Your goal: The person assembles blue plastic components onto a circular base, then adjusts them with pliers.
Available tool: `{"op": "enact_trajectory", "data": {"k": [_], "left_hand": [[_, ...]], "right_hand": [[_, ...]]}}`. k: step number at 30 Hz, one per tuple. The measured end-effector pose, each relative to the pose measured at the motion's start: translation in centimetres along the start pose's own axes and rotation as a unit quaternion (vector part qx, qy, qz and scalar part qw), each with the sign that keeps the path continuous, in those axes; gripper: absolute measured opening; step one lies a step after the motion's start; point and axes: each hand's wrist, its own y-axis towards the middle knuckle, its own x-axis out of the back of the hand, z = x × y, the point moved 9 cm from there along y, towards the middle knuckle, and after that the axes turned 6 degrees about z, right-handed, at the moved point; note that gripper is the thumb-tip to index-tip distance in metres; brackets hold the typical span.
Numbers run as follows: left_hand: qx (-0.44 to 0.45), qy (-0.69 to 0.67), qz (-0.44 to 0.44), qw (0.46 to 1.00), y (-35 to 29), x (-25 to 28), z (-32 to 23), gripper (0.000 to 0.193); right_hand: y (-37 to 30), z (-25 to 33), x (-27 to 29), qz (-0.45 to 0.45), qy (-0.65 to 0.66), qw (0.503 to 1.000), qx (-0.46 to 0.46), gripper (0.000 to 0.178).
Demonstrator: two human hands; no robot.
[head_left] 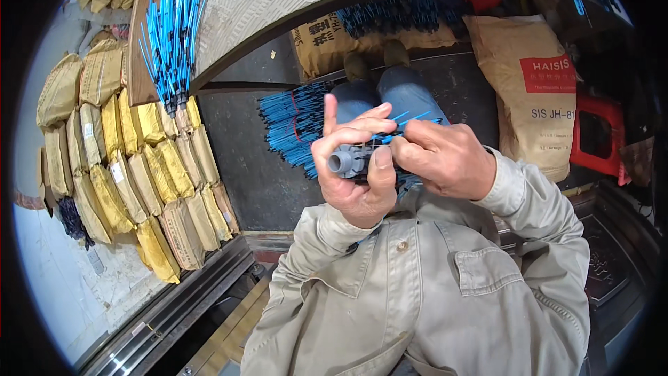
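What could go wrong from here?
The blue stick bundle overhangs the tabletop; a knock might drop it. The blue stick pile lies beside the left leg, which could nudge it. The grey part in the left hand might slip, with the right hand so close.

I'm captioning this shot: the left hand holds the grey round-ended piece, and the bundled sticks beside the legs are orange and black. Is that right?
Not quite: the head view shows that the bundled sticks beside the legs are blue and black. The left hand does hold the grey round-ended piece.
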Motion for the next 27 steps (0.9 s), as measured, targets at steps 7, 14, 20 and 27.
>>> {"op": "enact_trajectory", "data": {"k": [7,14,20,27], "left_hand": [[-0.027,-0.078,0.041,0.996,0.2,-0.5,-0.2,0.025],[-0.013,-0.106,0.041,0.993,-0.4,-0.9,-0.6,0.028],[0.006,-0.139,-0.011,0.990,0.2,2.9,-0.3,0.028],[-0.010,-0.010,-0.095,0.995,-1.1,12.3,-0.9,0.024]], "right_hand": [[-1.4,-2.9,0.5,-0.035,0.251,0.964,-0.082,0.012],[-2.6,-4.7,-1.5,0.025,0.445,0.862,-0.240,0.023],[2.1,-4.9,-0.3,0.030,0.380,0.913,-0.144,0.016],[15.3,-7.8,5.7,-0.151,-0.049,0.987,0.024,0.015]]}}
